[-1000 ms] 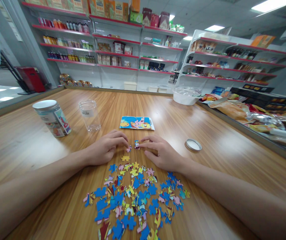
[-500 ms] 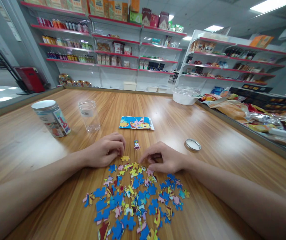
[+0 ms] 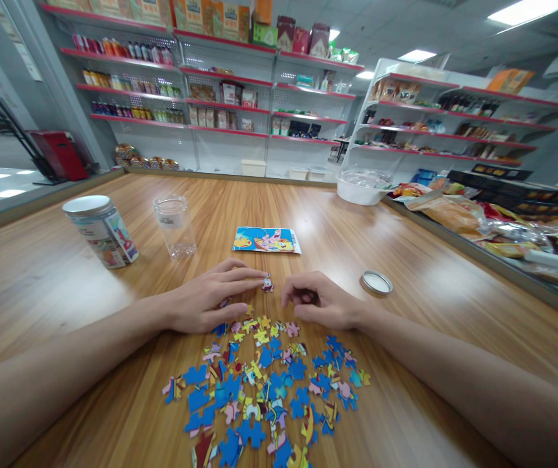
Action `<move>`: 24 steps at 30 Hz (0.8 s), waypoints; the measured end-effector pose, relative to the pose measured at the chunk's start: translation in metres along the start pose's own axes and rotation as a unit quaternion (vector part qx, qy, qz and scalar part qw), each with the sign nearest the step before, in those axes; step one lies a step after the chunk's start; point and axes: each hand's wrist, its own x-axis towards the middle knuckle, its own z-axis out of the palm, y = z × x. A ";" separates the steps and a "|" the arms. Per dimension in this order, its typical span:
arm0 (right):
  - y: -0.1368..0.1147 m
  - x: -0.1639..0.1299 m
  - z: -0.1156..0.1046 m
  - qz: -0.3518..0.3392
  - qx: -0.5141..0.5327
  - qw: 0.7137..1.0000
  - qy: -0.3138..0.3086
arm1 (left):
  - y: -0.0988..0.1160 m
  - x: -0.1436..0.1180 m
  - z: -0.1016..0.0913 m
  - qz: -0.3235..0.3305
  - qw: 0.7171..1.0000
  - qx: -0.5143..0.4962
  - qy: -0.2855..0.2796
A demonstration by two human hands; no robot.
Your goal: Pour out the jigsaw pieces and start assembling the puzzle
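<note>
A heap of loose jigsaw pieces [image 3: 264, 383], many blue side up, lies on the wooden table [image 3: 406, 273] in front of me. My left hand [image 3: 211, 296] rests flat with fingers stretched out, its fingertips touching a small joined cluster of pieces [image 3: 268, 283] beyond the heap. My right hand [image 3: 318, 302] sits just right of that cluster, fingers curled around a pink puzzle piece [image 3: 305, 298]. A printed reference picture [image 3: 266, 240] lies farther back.
A labelled jar [image 3: 101, 231] with a white lid and an open clear jar [image 3: 175, 225] stand at the left. A loose metal lid [image 3: 376, 281] lies right of my hand. A plastic tub [image 3: 364, 185] and snack packets [image 3: 478, 221] line the right edge; store shelves stand behind.
My left hand went from curled to stretched out, reaching forward to the small cluster. My right hand dipped to the heap, then drew back up holding a piece.
</note>
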 end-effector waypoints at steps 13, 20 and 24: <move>0.001 0.002 0.005 -0.042 -0.066 0.995 0.055 | -0.001 0.000 0.003 -0.034 0.998 0.012 -0.042; 0.002 0.002 0.004 -0.025 -0.135 0.988 0.075 | -0.001 0.000 0.003 -0.033 0.999 -0.005 -0.026; 0.008 0.004 0.008 0.004 -0.148 0.982 0.116 | -0.001 0.000 0.003 -0.036 0.999 -0.004 -0.031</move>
